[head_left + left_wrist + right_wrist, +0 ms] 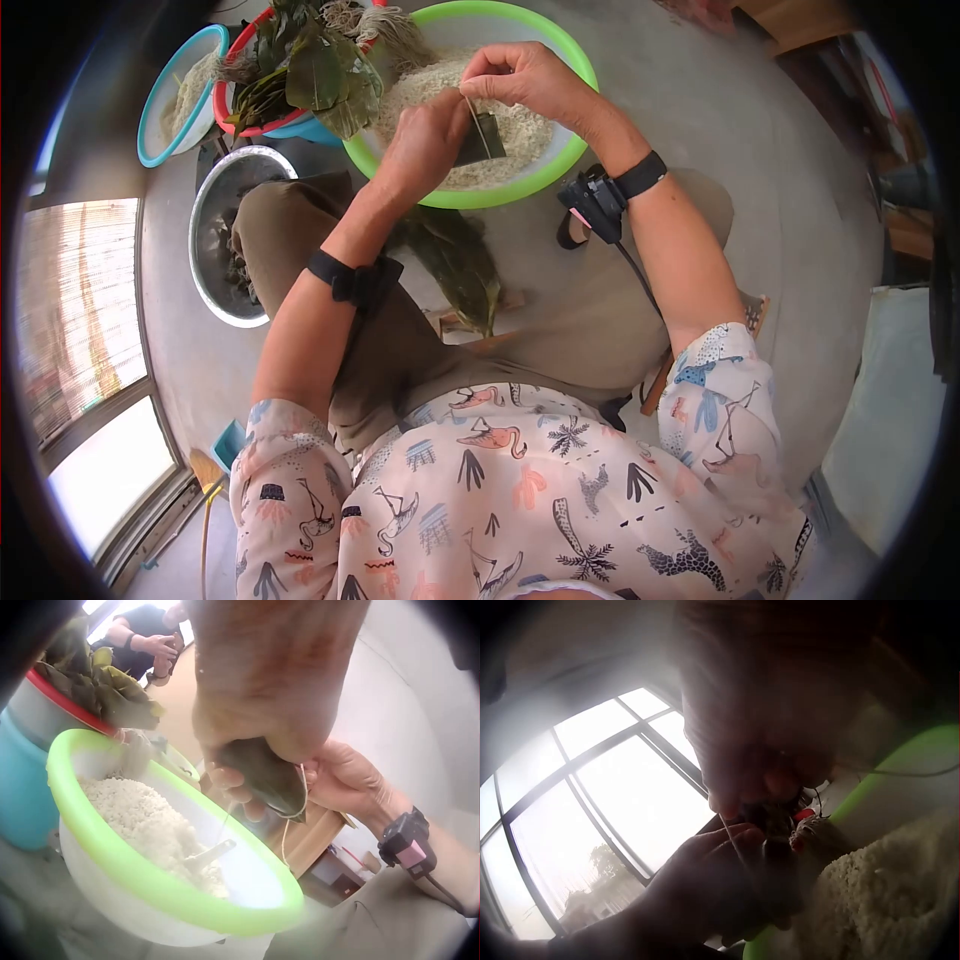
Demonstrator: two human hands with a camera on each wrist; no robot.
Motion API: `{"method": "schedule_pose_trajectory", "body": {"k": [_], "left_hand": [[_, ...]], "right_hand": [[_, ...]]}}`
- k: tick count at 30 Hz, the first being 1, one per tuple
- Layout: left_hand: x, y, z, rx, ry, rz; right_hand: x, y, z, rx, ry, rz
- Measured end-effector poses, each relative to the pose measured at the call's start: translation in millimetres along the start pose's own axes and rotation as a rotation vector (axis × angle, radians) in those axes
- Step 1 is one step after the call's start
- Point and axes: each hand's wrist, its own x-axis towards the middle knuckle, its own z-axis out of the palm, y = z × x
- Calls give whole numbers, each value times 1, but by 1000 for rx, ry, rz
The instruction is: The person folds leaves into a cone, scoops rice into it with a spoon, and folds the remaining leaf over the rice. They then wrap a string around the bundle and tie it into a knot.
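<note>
A leaf-wrapped rice dumpling [262, 774] is gripped in my left hand [425, 148], dark green and pointed at one end. Above the green-rimmed basin [585, 75], my right hand [535, 85] pinches a thin string [475, 108] close by the left hand's knuckles. In the left wrist view the string loops round the dumpling near its tip, and a loose end hangs down. White rice [142, 825] fills much of the basin under both hands, with a light-coloured scoop [210, 855] stuck in it. The right wrist view is dark; the right hand [765, 712] covers much of it.
Left of the rice stands a red-rimmed basin [222, 105] with long leaves [330, 85] and a bundle of strings [375, 30]. Beyond it is a blue-rimmed basin [145, 130]. A metal basin [205, 275] sits by the left knee. Another person [154, 645] appears in the background.
</note>
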Motion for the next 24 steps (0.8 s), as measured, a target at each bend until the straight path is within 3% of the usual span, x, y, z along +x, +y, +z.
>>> {"method": "schedule_pose_trajectory", "body": {"k": [6, 9, 11, 12, 15, 18, 22, 24], "left_hand": [[-1, 0, 0, -192, 71, 19], [0, -3, 0, -203, 172, -4], [5, -12, 1, -252, 385, 22], [7, -22, 3, -253, 391, 22], [11, -30, 1, -626, 407, -258], [16, -35, 5, -600, 498, -246], [19, -38, 10, -558, 517, -265], [22, -39, 14, -409, 557, -196]], "right_hand": [[3, 23, 5, 366, -22, 170], [-2, 23, 17, 460, 21, 240], [-4, 25, 28, 460, 103, 256], [-4, 24, 32, 456, 99, 254], [-8, 12, 43, 387, 140, 198], [-9, 12, 60, 322, 252, 111], [-15, -10, 65, 405, 275, 136], [-13, -1, 66, 384, 293, 129]]}}
